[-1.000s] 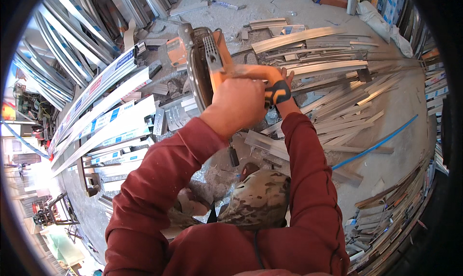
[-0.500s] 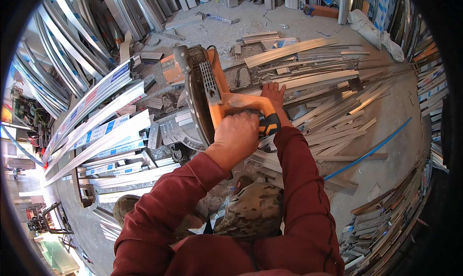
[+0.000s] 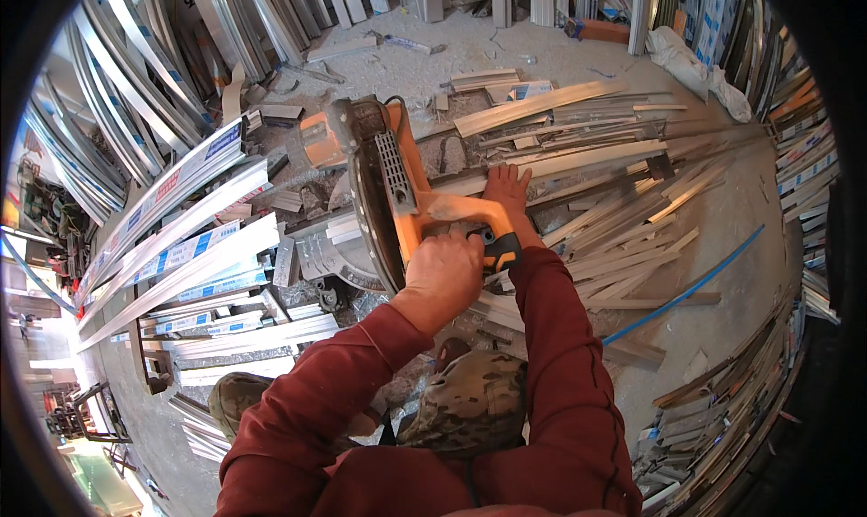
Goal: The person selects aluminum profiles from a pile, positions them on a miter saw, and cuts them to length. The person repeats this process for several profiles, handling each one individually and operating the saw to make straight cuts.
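An orange and black miter saw (image 3: 397, 178) stands on the floor in front of me, its blade guard running down its middle. My left hand (image 3: 442, 273) is closed around the rear part of its orange handle; the fingertips are partly hidden. Just beyond and to the right, my right hand (image 3: 508, 192) lies flat with fingers spread on the near end of a long pale strip (image 3: 587, 165), which reaches off to the right. Left of the blade shows the saw's silvery base (image 3: 330, 255). Where the blade meets the strip is hidden behind the guard and handle.
Long white profiles (image 3: 181, 255) with blue-printed film lie to the left. Loose wood-toned offcuts (image 3: 623, 246) cover the floor on the right, near a blue strip (image 3: 686, 287). Upright metal profiles (image 3: 239, 20) lean at the back; more strips (image 3: 722, 409) are stacked at lower right.
The saw's head and handle have come slightly down and toward me, with my left hand still on the handle. My right hand stays pressed on the strip.
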A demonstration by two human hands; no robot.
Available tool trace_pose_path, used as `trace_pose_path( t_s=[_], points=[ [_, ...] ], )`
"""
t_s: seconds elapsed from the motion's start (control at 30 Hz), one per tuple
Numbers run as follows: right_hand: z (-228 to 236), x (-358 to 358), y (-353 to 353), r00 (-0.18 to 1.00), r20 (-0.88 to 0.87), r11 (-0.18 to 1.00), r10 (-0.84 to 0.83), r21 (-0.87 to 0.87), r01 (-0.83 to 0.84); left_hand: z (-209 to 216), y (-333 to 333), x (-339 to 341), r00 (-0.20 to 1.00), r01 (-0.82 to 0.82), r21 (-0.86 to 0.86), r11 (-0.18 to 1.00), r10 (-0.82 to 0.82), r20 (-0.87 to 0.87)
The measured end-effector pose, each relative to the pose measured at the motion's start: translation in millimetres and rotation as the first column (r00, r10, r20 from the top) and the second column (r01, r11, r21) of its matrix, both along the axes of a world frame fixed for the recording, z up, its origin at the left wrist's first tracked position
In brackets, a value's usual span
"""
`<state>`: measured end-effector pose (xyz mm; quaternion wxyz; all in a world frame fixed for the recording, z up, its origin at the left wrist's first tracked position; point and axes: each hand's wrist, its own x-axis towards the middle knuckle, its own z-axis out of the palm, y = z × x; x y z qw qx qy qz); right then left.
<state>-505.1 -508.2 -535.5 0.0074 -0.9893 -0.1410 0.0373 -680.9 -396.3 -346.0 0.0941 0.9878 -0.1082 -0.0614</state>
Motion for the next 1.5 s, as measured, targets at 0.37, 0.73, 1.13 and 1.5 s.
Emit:
trace_pose_path(
  t_s=[0.37,0.73,1.13,1.5],
  points=[
    [15.5,-2.0,-1.0,1.000,-0.019,1.000,0.018,0.022,-0.017,-22.5,-4.6,-9.6,0.998,-0.003,-0.017,1.000,0.004,0.066],
    [-43.8,12.7,-32.8,0.987,0.141,0.996,0.074,-0.065,-0.065,35.6,16.6,38.7,0.994,0.084,-0.078,0.993,-0.077,0.083],
    [36.9,-5.2,-1.2,0.992,-0.123,0.998,-0.009,-0.067,0.001,92.4,185.6,31.0,0.701,-0.090,-0.356,0.930,0.314,0.640],
    [19.0,17.8,-21.1,0.966,-0.194,0.984,0.169,-0.023,-0.177,-189.9,191.2,-57.8,0.880,-0.335,-0.108,0.936,0.352,0.320]
  ],
)
